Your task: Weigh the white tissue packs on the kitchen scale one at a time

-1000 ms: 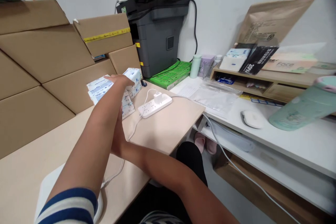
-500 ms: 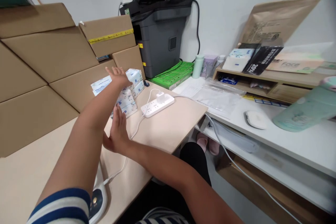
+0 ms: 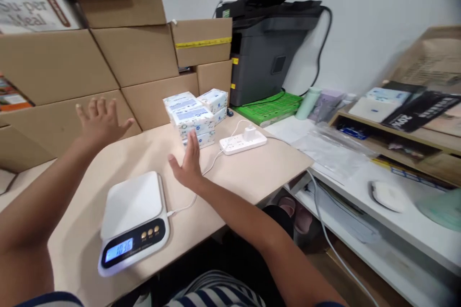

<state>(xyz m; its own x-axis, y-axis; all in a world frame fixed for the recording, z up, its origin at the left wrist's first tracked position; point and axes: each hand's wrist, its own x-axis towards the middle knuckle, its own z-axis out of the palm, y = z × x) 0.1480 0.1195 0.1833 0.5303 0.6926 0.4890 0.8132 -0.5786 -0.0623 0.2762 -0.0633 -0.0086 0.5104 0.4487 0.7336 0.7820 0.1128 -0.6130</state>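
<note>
On the desk [image 3: 259, 172], white tissue packs [image 3: 194, 116] with blue print are stacked. Before, they were partly hidden by the left grip [image 3: 103, 122]; now it is raised well to their left, spread wide and empty. The right grip [image 3: 189, 165], also spread and empty, is held near their front.

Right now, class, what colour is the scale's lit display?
The display glows blue, seen best in the head view.
</note>
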